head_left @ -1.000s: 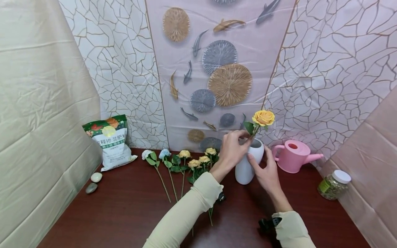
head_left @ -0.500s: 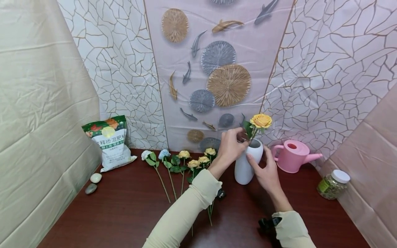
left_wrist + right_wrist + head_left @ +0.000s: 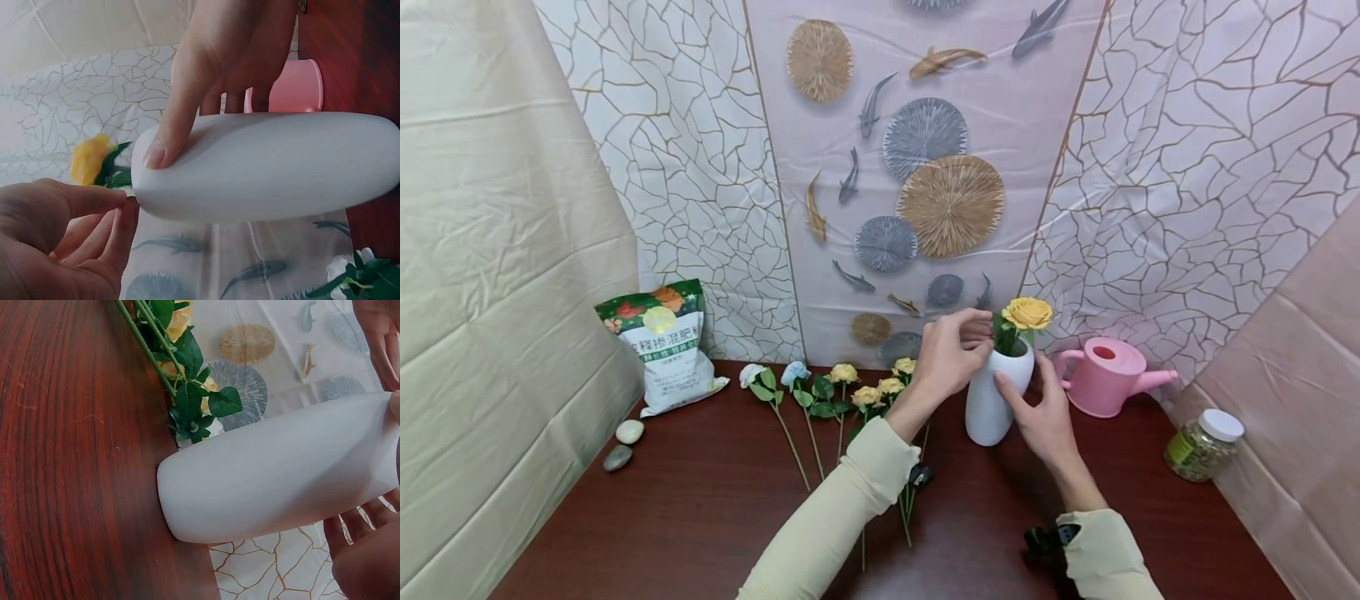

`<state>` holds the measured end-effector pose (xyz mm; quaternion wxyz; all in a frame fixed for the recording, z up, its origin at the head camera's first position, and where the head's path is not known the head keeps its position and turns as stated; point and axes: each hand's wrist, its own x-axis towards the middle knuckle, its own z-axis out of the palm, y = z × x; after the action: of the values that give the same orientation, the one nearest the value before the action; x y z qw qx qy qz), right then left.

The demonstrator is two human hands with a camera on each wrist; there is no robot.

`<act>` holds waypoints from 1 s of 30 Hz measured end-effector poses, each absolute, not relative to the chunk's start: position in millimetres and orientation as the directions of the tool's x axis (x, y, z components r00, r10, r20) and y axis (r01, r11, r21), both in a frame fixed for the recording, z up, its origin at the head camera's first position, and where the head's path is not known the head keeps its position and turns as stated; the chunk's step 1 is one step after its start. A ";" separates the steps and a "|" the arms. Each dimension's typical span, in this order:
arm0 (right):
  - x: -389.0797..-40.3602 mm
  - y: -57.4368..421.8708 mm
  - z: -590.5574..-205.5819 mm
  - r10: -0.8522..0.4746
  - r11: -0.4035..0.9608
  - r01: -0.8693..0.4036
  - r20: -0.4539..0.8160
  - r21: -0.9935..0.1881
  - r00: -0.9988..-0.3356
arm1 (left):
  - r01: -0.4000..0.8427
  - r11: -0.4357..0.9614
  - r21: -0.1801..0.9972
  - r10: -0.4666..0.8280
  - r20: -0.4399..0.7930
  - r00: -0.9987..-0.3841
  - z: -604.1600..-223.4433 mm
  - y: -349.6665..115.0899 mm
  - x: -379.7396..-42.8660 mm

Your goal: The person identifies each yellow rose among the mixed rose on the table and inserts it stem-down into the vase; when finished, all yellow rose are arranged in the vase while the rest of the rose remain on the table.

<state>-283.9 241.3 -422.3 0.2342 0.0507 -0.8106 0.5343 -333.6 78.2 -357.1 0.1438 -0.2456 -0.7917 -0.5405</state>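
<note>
A white vase point(image 3: 987, 408) stands upright on the dark red table, with a yellow rose point(image 3: 1028, 313) in its mouth. The bloom and green leaves show just over the rim; the stem is hidden inside. My right hand point(image 3: 1047, 417) holds the vase near its top, thumb on the near side and fingers round the far side. At the rim's left is my left hand point(image 3: 951, 354), beside the leaves. In the left wrist view, the left hand's fingertips point(image 3: 129, 199) are right at the vase's lip, and no stem shows between them.
Left of the vase lie several yellow roses point(image 3: 867, 396), a blue flower point(image 3: 795, 373) and a white flower point(image 3: 751, 375). A pink watering can point(image 3: 1107, 379) stands right of it, then a lidded jar point(image 3: 1204, 447). Far left are a fertilizer bag point(image 3: 672, 350) and two stones point(image 3: 629, 431).
The yellow rose has gone down into the vase, so its bloom now sits close above the rim. My left hand's fingers have loosened from the stem; my right hand stays on the vase.
</note>
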 end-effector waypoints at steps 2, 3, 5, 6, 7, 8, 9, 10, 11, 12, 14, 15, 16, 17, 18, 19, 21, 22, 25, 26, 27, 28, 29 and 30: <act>-283.6 240.0 -421.6 0.169 0.420 -0.338 0.438 -0.843 -0.883 | 0.550 0.280 0.787 0.224 0.504 -0.834 -360.5 69.9 -331.6; -283.6 239.5 -421.2 0.169 0.420 -0.339 0.440 -0.842 -0.882 | 0.554 0.279 0.785 0.218 0.510 -0.832 -362.8 65.1 -330.8; -283.3 238.8 -420.4 0.170 0.426 -0.334 0.437 -0.841 -0.883 | 0.555 0.280 0.783 0.211 0.514 -0.831 -368.2 53.8 -329.3; -284.0 239.0 -420.6 0.169 0.429 -0.334 0.437 -0.839 -0.883 | 0.555 0.289 0.780 0.207 0.515 -0.832 -371.5 47.8 -329.0; -284.8 239.3 -421.4 0.169 0.431 -0.332 0.437 -0.839 -0.883 | 0.553 0.293 0.780 0.204 0.514 -0.833 -375.2 41.7 -328.9; -285.8 239.9 -422.5 0.170 0.433 -0.329 0.435 -0.839 -0.884 | 0.550 0.299 0.779 0.203 0.512 -0.835 -379.2 35.4 -328.9; -287.7 240.9 -424.4 0.171 0.432 -0.329 0.435 -0.840 -0.884 | 0.545 0.309 0.779 0.202 0.506 -0.838 -383.9 29.1 -329.2; -290.1 242.2 -427.5 0.174 0.429 -0.329 0.435 -0.841 -0.884 | 0.538 0.315 0.782 0.203 0.498 -0.843 -388.8 23.0 -329.5; -293.2 243.7 -431.1 0.177 0.426 -0.331 0.436 -0.842 -0.882 | 0.529 0.325 0.784 0.201 0.490 -0.849 -394.1 16.8 -330.0; -296.3 245.2 -434.9 0.181 0.423 -0.331 0.436 -0.844 -0.882 | 0.520 0.336 0.785 0.198 0.480 -0.854 -399.8 10.8 -330.6; -302.6 248.2 -443.1 0.186 0.420 -0.332 0.438 -0.845 -0.880 | 0.496 0.352 0.794 0.193 0.456 -0.869 -412.2 -1.6 -331.6; -305.5 249.4 -446.9 0.188 0.421 -0.333 0.440 -0.844 -0.878 | 0.481 0.360 0.800 0.190 0.441 -0.877 -418.5 -7.7 -332.2; -307.8 250.3 -450.0 0.190 0.424 -0.333 0.442 -0.842 -0.877 | 0.463 0.373 0.804 0.184 0.425 -0.886 -424.5 -14.0 -332.8; -309.4 251.0 -452.3 0.191 0.428 -0.333 0.444 -0.840 -0.876 | 0.445 0.388 0.807 0.176 0.410 -0.895 -430.2 -20.4 -333.4; -310.4 251.4 -453.9 0.191 0.429 -0.333 0.445 -0.840 -0.875 | 0.426 0.403 0.810 0.166 0.393 -0.904 -435.5 -26.8 -333.8; -310.9 251.7 -455.1 0.193 0.427 -0.336 0.448 -0.839 -0.873 | 0.408 0.417 0.812 0.157 0.377 -0.913 -440.3 -33.1 -333.9; -310.7 251.9 -456.2 0.199 0.423 -0.339 0.451 -0.840 -0.870 | 0.371 0.454 0.810 0.134 0.350 -0.927 -448.1 -45.4 -333.9; -310.4 252.1 -456.4 0.200 0.419 -0.341 0.452 -0.842 -0.869 | 0.354 0.475 0.806 0.120 0.340 -0.933 -451.3 -51.3 -333.7; -309.4 252.6 -456.9 0.199 0.418 -0.341 0.452 -0.842 -0.870 | 0.315 0.518 0.795 0.070 0.327 -0.942 -458.9 -67.6 -333.0; -309.4 252.9 -457.0 0.198 0.420 -0.340 0.451 -0.841 -0.870 | 0.303 0.528 0.793 0.051 0.327 -0.944 -460.9 -72.3 -332.9; -309.6 253.4 -457.2 0.198 0.424 -0.338 0.450 -0.840 -0.871 | 0.292 0.534 0.794 0.038 0.322 -0.946 -462.9 -76.6 -332.8; -310.1 254.0 -457.3 0.198 0.425 -0.336 0.449 -0.840 -0.871 | 0.281 0.538 0.795 0.025 0.318 -0.948 -464.9 -80.4 -332.8; -310.8 254.7 -457.2 0.198 0.427 -0.336 0.449 -0.840 -0.871 | 0.273 0.541 0.795 0.016 0.315 -0.949 -467.0 -83.6 -332.9; -311.4 255.2 -456.9 0.197 0.430 -0.335 0.449 -0.839 -0.871 | 0.263 0.544 0.797 0.009 0.308 -0.951 -469.1 -86.4 -333.1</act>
<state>-311.4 255.2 -456.9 0.2500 0.0426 -0.8077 0.5323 -333.1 -86.4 -469.1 0.1347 -0.0785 -0.8683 -0.4709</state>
